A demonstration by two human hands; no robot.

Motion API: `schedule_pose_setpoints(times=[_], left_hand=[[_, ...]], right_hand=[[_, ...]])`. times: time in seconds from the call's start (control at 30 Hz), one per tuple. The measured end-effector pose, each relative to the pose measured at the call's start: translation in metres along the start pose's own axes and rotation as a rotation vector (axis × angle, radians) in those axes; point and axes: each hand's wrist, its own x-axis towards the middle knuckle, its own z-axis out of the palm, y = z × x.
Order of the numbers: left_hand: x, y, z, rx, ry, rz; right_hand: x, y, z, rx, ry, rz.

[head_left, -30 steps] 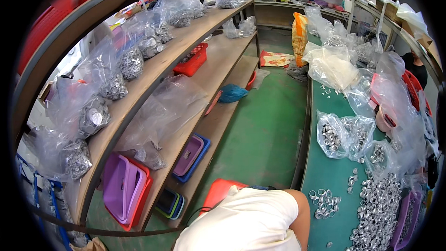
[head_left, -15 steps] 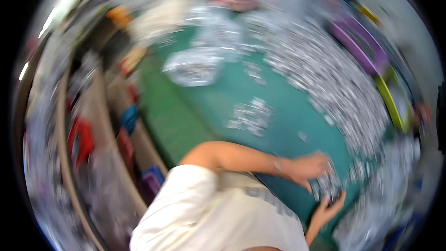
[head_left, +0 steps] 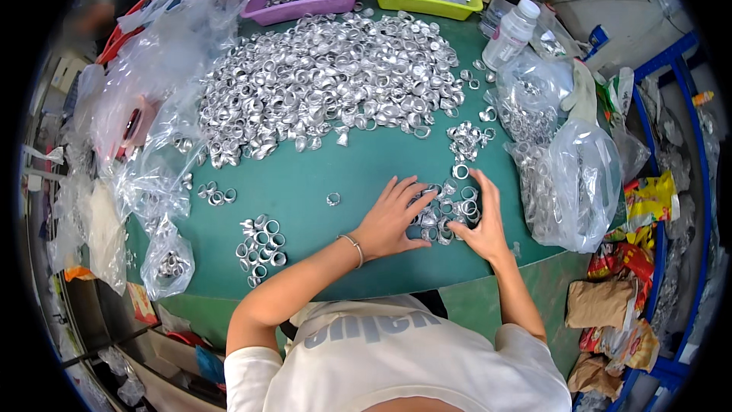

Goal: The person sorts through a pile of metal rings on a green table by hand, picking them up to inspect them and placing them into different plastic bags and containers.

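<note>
My left hand (head_left: 390, 220) lies over the green table with its fingers spread, its fingertips at the left side of a small pile of silver rings (head_left: 447, 212). On the other side of that pile, my right hand (head_left: 486, 223) curves with thumb and forefinger apart. Both hands are open and frame the rings between them; neither has a ring in a visible grip. One ring (head_left: 460, 172) sits at the pile's far edge, by my right fingertips. A single ring (head_left: 333, 199) lies left of my left hand, and a separate cluster of rings (head_left: 261, 249) is further left.
A large heap of rings (head_left: 328, 80) spreads across the table. Behind it stand a purple basin (head_left: 263, 11) and a yellow-green basin (head_left: 427, 6). Plastic bags (head_left: 583, 183) of metal pieces lie right, beside a white bottle (head_left: 509, 34). More clear bags (head_left: 171, 53) cover the left.
The view has swung and sharpened from a blurred, tilted one, so the table now appears upright. Both hands stay around the small pile of rings.
</note>
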Motion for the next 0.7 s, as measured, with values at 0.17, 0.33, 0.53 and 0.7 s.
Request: schedule_pose_setpoints(times=[0.17,0.33,0.53,0.7], left_hand=[[0.002,0.001,-0.003,-0.091,0.037,-0.028],[0.011,0.006,-0.009,0.019,0.033,-0.029],[0.001,-0.003,0.003,-0.047,-0.013,-0.023],[-0.002,0.002,-0.004,-0.041,0.003,-0.046]], right_hand=[[0.002,0.004,0.004,0.06,-0.145,0.027],[0.014,-0.003,-0.001,-0.002,-0.136,-0.061],[0.006,-0.002,-0.006,-0.021,-0.164,-0.072],[0.012,-0.009,-0.002,-0.11,-0.102,-0.135]])
